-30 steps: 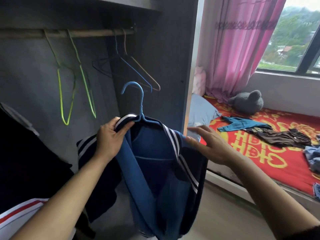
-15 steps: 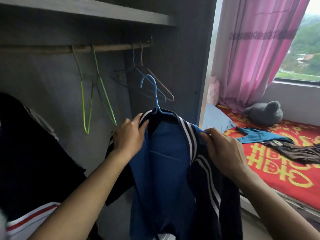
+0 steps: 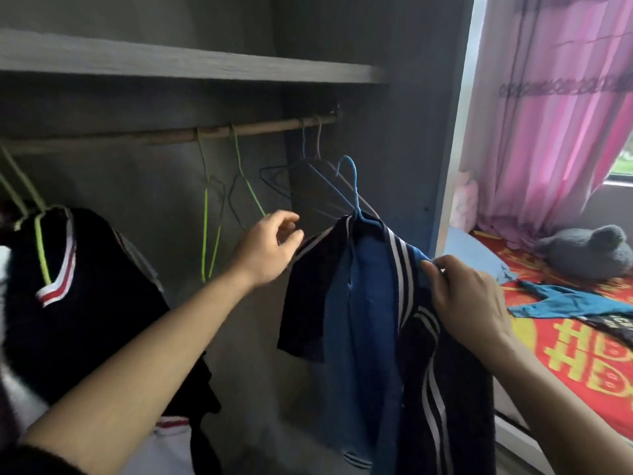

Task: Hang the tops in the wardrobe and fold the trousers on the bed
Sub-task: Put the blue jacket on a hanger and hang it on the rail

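The blue top [image 3: 370, 303] was pinched at its shoulder by the right hand [image 3: 469, 299], nothing being held by the loosely curled left hand [image 3: 267, 248].

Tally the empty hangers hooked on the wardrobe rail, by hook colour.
Green hangers: 2
Blue hanger: 1
Tan hanger: 1
Total: 4
The dark wire outline beside them may be part of one of these, so it is not counted.

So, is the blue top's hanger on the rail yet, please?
Not yet: the blue hanger sits clear below the rail; right hand holds the top.
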`<state>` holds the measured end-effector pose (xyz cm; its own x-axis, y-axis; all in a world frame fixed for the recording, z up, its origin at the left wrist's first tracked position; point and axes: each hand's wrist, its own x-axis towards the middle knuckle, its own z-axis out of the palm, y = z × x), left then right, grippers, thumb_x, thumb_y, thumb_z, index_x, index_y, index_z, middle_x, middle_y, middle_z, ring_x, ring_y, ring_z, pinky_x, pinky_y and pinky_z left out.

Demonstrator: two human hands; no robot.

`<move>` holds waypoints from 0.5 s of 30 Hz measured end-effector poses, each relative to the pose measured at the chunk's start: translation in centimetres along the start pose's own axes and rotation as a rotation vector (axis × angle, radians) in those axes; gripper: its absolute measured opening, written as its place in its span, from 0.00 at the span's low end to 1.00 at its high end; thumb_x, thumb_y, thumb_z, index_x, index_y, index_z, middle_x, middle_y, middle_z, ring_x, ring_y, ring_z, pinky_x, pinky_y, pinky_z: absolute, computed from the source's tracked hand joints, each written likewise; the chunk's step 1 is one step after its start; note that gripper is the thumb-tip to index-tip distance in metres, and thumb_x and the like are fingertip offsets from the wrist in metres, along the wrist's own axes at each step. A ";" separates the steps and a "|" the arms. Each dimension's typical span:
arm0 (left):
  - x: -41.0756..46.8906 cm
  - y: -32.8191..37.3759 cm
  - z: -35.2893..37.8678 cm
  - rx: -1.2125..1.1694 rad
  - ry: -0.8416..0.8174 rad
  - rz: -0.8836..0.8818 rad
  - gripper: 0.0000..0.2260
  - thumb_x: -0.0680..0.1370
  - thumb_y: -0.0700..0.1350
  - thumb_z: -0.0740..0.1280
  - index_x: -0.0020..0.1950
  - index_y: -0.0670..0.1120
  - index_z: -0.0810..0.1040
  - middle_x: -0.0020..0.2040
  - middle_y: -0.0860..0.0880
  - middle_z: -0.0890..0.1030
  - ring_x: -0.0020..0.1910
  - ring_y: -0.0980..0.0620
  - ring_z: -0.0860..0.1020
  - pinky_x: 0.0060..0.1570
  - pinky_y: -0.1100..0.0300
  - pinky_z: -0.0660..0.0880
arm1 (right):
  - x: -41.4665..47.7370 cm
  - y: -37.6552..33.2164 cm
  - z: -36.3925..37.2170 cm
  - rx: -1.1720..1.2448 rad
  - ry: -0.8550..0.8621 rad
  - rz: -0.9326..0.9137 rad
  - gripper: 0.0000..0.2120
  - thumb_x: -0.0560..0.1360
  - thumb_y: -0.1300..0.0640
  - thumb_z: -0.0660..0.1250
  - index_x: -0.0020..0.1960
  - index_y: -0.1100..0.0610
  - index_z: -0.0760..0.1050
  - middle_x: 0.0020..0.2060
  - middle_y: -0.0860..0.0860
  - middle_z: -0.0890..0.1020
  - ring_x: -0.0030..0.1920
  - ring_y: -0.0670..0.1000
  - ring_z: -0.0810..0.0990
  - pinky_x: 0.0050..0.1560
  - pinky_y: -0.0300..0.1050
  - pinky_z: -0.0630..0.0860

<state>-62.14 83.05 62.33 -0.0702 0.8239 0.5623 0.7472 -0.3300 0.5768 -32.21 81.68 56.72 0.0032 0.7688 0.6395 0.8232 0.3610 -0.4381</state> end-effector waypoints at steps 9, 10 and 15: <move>9.3 -3.5 -9.9 0.869 0.239 -0.083 0.30 0.75 0.52 0.67 0.74 0.43 0.63 0.76 0.37 0.58 0.74 0.36 0.57 0.69 0.39 0.60 | 9.3 -6.5 4.8 0.101 -0.039 0.047 0.16 0.82 0.44 0.57 0.54 0.54 0.78 0.48 0.56 0.83 0.50 0.63 0.78 0.43 0.48 0.66; 9.9 -4.0 -10.7 0.910 0.244 -0.093 0.32 0.75 0.52 0.68 0.75 0.43 0.61 0.78 0.38 0.53 0.77 0.37 0.52 0.71 0.38 0.56 | 10.3 -7.5 5.1 0.130 -0.046 0.053 0.16 0.82 0.44 0.57 0.53 0.54 0.78 0.48 0.55 0.82 0.50 0.62 0.78 0.43 0.48 0.66; 10.6 -6.8 -12.7 0.964 0.239 -0.169 0.37 0.76 0.56 0.66 0.79 0.46 0.53 0.80 0.44 0.47 0.79 0.43 0.43 0.73 0.36 0.42 | 14.9 -11.6 7.6 0.267 -0.075 0.114 0.17 0.81 0.45 0.58 0.50 0.58 0.77 0.43 0.52 0.77 0.44 0.56 0.72 0.44 0.47 0.68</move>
<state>-76.35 88.22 71.85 -0.2764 0.6765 0.6826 0.9236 0.3833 -0.0058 -45.98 92.97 66.55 0.0374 0.8456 0.5325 0.6412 0.3884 -0.6618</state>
